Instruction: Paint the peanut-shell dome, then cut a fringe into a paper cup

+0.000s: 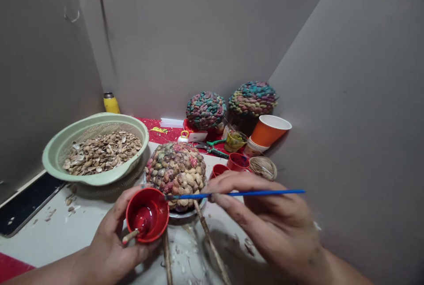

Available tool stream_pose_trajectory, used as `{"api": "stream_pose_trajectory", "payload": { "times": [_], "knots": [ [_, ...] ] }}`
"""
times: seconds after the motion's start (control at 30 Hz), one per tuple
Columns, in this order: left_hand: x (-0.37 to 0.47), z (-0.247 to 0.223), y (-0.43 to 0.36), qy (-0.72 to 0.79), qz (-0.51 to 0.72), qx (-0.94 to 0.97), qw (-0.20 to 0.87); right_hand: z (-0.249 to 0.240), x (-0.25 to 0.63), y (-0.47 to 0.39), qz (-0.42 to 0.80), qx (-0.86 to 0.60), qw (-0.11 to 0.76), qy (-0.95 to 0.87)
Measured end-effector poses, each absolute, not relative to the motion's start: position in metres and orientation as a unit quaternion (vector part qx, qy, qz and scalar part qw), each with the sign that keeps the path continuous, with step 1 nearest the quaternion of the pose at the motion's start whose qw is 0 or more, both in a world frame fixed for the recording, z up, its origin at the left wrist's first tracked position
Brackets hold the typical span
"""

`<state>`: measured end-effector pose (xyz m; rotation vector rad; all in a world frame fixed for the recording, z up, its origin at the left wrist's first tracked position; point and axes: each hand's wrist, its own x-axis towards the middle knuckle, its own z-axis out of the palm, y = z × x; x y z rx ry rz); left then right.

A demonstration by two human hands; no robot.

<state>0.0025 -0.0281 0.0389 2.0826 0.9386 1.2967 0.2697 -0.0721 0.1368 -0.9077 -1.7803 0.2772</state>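
My left hand [112, 236] is wrapped round a small red cup [162, 227], tilted so its inside shows; red paint and a short stick [130, 237] are in it. My right hand [274, 218] pinches a thin blue paintbrush [258, 193], held level, its bristles at the cup's right rim. Just behind the cup, a dome covered in nutshells [179, 168] rests on a metal dish [187, 214]. Some shells carry pink, purple and green colour, while those at the lower right look bare. Two thin sticks [212, 245] reach from the dome toward me.
At left stands a green colander [49, 161] of loose shells, beside a dark phone [29, 203]. Behind are two coloured shell-covered pieces [206, 109], pliers [215, 150], an orange paper cup [266, 132], red cups [237, 161] and a twine ball [263, 168]. Grey walls enclose the table.
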Motion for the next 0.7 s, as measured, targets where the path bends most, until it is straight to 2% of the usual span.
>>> {"api": "stream_pose_trajectory", "payload": {
  "times": [0.2,0.4,0.7],
  "knots": [
    [0.002,0.029,-0.026,0.374,0.473,0.733,0.315,0.121,0.304,-0.079,0.081,-0.469,0.630,-0.613],
    [0.020,0.031,-0.037,0.444,0.516,0.637,0.362,0.116,0.309,-0.067,0.122,-0.469,0.627,-0.610],
    [0.018,0.027,-0.035,0.453,0.518,0.629,0.363,0.111,0.305,-0.061,0.125,-0.479,0.606,-0.622]
  ]
}}
